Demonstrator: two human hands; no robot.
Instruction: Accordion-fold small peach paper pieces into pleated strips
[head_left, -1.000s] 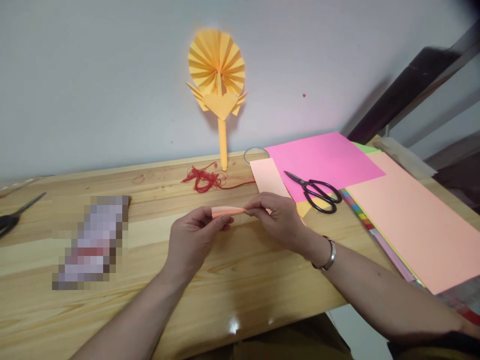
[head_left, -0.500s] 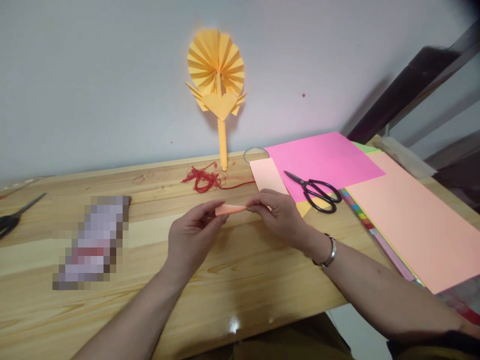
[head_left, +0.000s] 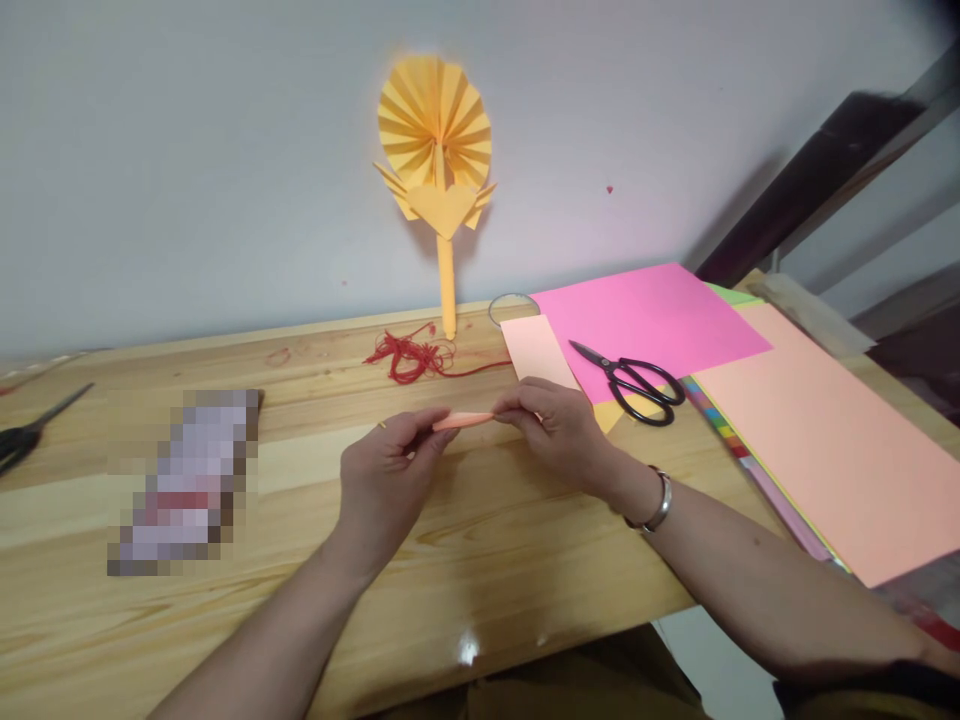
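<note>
A small folded strip of peach paper [head_left: 466,420] is held up between my two hands over the wooden table. My left hand [head_left: 394,480] pinches its left end between thumb and fingers. At the other end, my right hand [head_left: 551,430] grips the narrow tip with its fingertips. Just behind the right hand lies a flat peach paper piece [head_left: 538,345]. Black-handled scissors [head_left: 634,385] rest to the right, partly on a pink sheet [head_left: 652,325]. A tangle of red string [head_left: 412,357] lies beyond the hands.
A yellow pleated paper fan [head_left: 435,130] with a heart and stick leans against the wall. Large peach sheets [head_left: 825,440] lie on the right. A blurred-out packet [head_left: 191,470] and a second pair of scissors [head_left: 30,435] are on the left. A clear ring [head_left: 514,308] sits near the wall.
My left hand's fingers have closed up and flattened the peach strip, which looks thinner now. My right hand has barely moved.
</note>
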